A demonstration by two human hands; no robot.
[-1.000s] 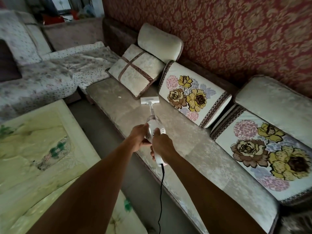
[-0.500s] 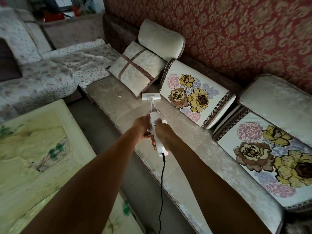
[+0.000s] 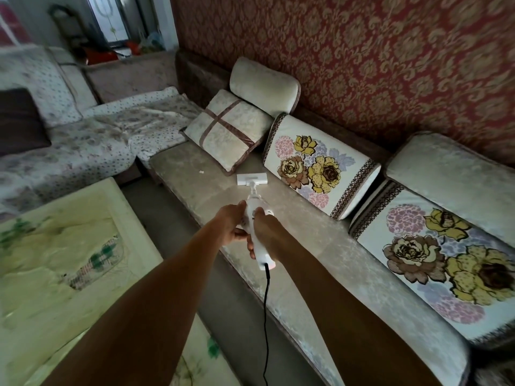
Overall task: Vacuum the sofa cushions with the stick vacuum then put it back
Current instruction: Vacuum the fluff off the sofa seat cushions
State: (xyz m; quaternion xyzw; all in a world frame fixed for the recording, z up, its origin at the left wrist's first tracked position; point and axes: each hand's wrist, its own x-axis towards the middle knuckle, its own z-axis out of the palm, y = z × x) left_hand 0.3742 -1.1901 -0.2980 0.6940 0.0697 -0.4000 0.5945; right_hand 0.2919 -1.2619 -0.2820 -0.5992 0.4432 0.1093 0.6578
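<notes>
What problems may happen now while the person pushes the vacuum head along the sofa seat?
1. The vacuum head sits close to the cross-striped pillow and the flowered cushion; another push forward may knock or suck in their fabric.
2. The black cord hangs from the handle down between the arms and may snag on the seat edge.
3. A small white scrap lies left of the head and may be missed.

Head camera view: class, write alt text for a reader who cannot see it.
Both bare hands, left hand and right hand, grip a white corded stick vacuum, its flat head resting on the beige velvet sofa seat. Floral embroidered back cushions lean against a red damask wall.
</notes>
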